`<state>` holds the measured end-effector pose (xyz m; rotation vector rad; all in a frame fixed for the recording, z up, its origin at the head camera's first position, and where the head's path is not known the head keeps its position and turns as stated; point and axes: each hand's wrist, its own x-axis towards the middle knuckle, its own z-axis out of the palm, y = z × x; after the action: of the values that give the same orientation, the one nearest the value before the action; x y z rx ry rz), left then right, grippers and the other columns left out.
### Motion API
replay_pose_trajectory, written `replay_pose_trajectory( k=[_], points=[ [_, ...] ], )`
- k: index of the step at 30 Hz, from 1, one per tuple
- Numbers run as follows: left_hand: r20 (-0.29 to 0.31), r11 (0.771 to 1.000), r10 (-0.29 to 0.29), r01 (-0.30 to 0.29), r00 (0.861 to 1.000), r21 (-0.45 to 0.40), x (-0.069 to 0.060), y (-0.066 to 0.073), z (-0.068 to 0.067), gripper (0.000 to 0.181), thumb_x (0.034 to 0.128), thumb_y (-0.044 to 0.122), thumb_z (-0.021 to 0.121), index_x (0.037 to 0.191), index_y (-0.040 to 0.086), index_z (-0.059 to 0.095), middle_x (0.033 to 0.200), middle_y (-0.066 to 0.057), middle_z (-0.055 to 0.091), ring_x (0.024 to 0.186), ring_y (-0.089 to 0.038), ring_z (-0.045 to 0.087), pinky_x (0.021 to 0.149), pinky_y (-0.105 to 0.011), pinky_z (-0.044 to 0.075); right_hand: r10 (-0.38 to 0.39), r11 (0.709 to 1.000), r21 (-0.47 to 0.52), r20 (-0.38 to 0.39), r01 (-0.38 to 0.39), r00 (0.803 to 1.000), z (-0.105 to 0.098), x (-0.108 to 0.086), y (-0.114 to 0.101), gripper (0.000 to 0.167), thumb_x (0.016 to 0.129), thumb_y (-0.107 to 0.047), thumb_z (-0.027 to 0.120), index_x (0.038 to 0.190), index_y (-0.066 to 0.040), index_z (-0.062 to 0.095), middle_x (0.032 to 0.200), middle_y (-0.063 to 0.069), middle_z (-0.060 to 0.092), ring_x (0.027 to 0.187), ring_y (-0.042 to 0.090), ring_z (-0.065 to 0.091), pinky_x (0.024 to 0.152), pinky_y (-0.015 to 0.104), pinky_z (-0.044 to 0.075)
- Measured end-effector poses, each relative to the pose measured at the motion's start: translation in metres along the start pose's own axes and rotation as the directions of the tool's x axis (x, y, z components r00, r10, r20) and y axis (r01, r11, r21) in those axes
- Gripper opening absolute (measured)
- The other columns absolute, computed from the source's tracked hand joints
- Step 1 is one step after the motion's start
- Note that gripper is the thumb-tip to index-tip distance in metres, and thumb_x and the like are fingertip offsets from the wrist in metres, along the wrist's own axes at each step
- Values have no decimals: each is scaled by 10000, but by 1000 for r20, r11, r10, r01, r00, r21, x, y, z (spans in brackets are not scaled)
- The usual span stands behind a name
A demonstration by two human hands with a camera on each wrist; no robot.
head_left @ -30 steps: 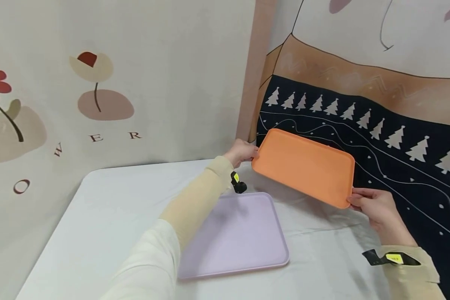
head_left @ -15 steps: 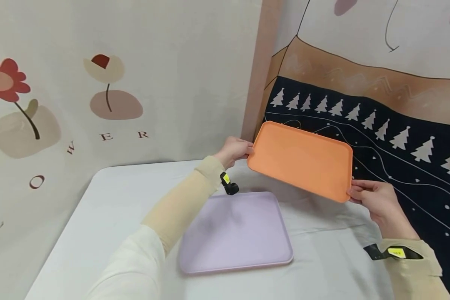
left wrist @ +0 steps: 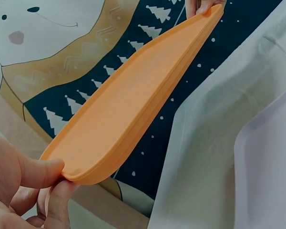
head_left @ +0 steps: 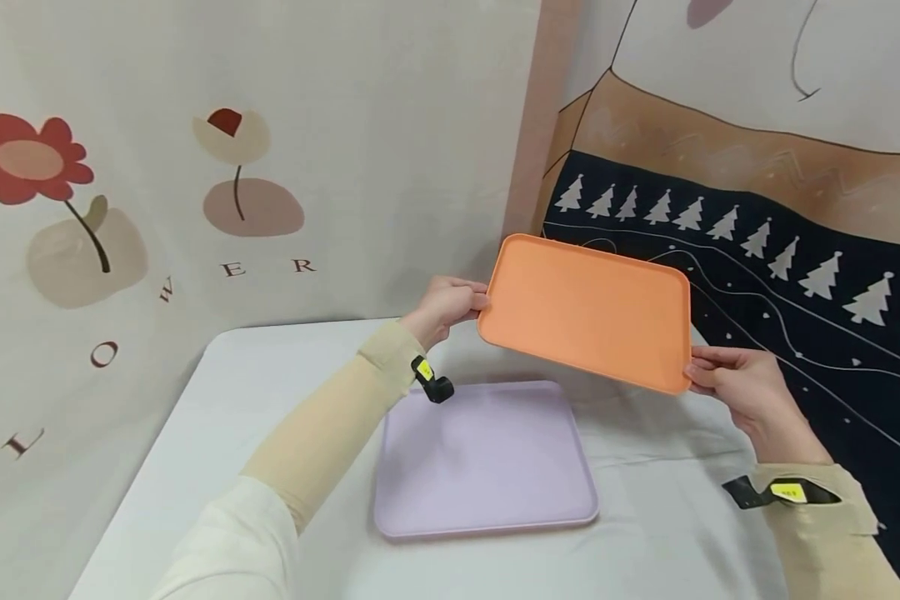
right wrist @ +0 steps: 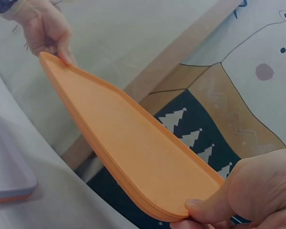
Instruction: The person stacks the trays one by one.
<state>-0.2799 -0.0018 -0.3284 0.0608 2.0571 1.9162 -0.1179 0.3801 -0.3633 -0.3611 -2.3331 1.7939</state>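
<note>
An orange rectangular tray is held up in the air, tilted with its right end lower. My left hand pinches its left end, thumb on the upper rim and fingers beneath, as the left wrist view shows. At the opposite end my right hand pinches the rim in the same way. A line runs along the tray's side wall; whether two trays are stacked I cannot tell. Below, a lilac tray lies flat on the white table. In the right wrist view an orange strip shows under its edge.
The table has a white cover and meets a cream printed curtain at the back. On the right hangs a dark cloth with white trees. Small black devices are strapped to both wrists.
Both hands have lifted the orange tray slightly and carried it left, closer to above the lilac tray. The head view has turned a little to the left.
</note>
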Motion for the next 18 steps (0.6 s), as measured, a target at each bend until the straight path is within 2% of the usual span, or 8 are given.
replay_pose_trajectory(
  k=[5, 11, 14, 18],
  points=[
    [-19, 1000, -8, 8, 1000, -16, -10, -4, -12, 363, 958, -5, 738, 1317, -49, 702, 1225, -165, 733, 1027, -255, 745, 931, -314, 620, -17, 997, 76, 40, 14, 999, 7, 0, -3, 417, 909, 163, 727, 1307, 208, 612, 845, -75, 747, 745, 69, 742, 690, 235, 643],
    [-32, 1000, 4, -4, 999, -25, -22, -10, -25, 361, 962, -7, 734, 1315, -67, 693, 1272, -179, 712, 1057, -255, 735, 904, -299, 627, -34, 999, 35, 63, 32, 997, 16, -1, -9, 498, 912, 175, 713, 1362, 259, 518, 844, -89, 739, 748, 56, 736, 695, 233, 642],
    [-42, 1000, 16, -17, 999, -24, -28, -14, -31, 357, 962, -15, 726, 1310, -86, 688, 1278, -199, 706, 1053, -248, 732, 898, -296, 629, -52, 997, 54, 86, 48, 995, 20, -2, -12, 488, 906, 191, 706, 1345, 280, 511, 848, -76, 748, 750, 67, 742, 692, 242, 645],
    [-54, 1000, 19, -20, 998, -17, -37, -21, -39, 364, 965, -20, 721, 1319, -96, 677, 1282, -217, 699, 1046, -244, 732, 903, -303, 629, -56, 998, 28, 103, 53, 993, 25, -4, -13, 485, 918, 177, 705, 1354, 270, 513, 855, -85, 746, 759, 63, 742, 701, 247, 647]
  ],
)
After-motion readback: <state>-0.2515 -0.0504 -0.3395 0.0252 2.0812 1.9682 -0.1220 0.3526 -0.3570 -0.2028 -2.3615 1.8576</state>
